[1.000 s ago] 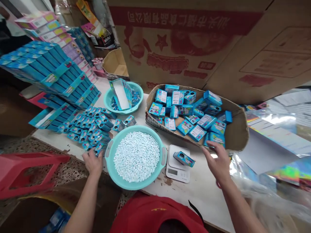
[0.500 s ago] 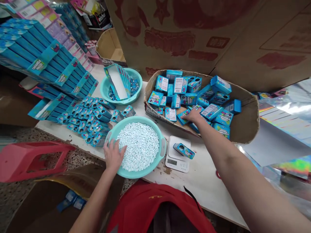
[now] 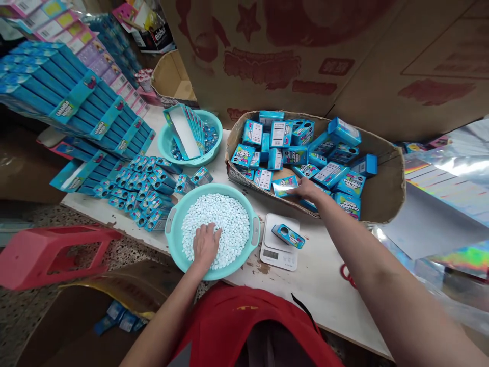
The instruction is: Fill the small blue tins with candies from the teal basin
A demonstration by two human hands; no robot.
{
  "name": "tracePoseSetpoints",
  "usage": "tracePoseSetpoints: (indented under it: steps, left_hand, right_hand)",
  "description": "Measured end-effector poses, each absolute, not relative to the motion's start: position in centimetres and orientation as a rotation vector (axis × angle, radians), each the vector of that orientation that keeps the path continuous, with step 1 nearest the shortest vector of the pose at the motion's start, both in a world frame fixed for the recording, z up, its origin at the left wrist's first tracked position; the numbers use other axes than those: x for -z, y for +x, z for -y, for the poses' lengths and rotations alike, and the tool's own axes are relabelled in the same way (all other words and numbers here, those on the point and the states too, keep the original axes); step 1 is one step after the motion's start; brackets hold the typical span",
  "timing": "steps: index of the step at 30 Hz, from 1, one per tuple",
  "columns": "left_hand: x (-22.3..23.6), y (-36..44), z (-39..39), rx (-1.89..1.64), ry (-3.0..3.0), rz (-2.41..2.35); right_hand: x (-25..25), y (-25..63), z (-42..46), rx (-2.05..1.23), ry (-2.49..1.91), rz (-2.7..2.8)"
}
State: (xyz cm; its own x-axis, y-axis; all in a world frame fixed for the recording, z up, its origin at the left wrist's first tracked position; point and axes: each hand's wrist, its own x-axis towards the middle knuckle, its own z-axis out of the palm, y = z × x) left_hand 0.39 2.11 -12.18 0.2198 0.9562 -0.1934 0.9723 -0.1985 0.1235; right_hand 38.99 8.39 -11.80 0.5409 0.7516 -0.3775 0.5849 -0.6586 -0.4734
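Observation:
Fingers of my left hand (image 3: 206,245) are in among the small white candies (image 3: 225,214), with the thumb apart; no grip on any candy shows. The candies fill a turquoise two-handled basin (image 3: 171,255). Over the cardboard tray (image 3: 382,191), my right hand (image 3: 306,188) is closed on the end of a small blue candy box (image 3: 284,185) near the front wall. Several more such boxes lie jumbled in the tray. One blue box with a round dark window (image 3: 289,236) rests tilted on the white kitchen scale (image 3: 273,261).
Left of the basin, several small blue boxes (image 3: 143,191) stand packed together, beside tall stacked blue display cartons (image 3: 72,97). Behind is a smaller turquoise bowl (image 3: 198,162) with wrapped pieces and folded cartons. Red-handled scissors (image 3: 347,275) lie right; a red stool (image 3: 57,250) stands left.
My left hand has moved from the small boxes over the basin's rim into the candies. My right hand has reached into the cardboard tray and taken hold of a blue box.

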Motion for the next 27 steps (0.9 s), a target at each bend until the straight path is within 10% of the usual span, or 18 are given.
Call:
tracePoseSetpoints:
  steps: [7, 13, 27]
  left_hand:
    - [10.8, 0.1, -2.7, -0.145, 2.323, -1.702]
    - [10.1, 2.2, -2.5, -0.691, 1.978, -1.387]
    - [3.6, 8.4, -3.9, -0.946, 0.214, -1.017]
  right_hand:
    - [6.2, 33.8, 0.4, -0.469, -1.895, 1.156]
    - [11.2, 26.5, 10.5, -0.36, -1.925, 0.973]
    - [2.2, 21.2, 2.9, -0.476, -1.691, 1.731]
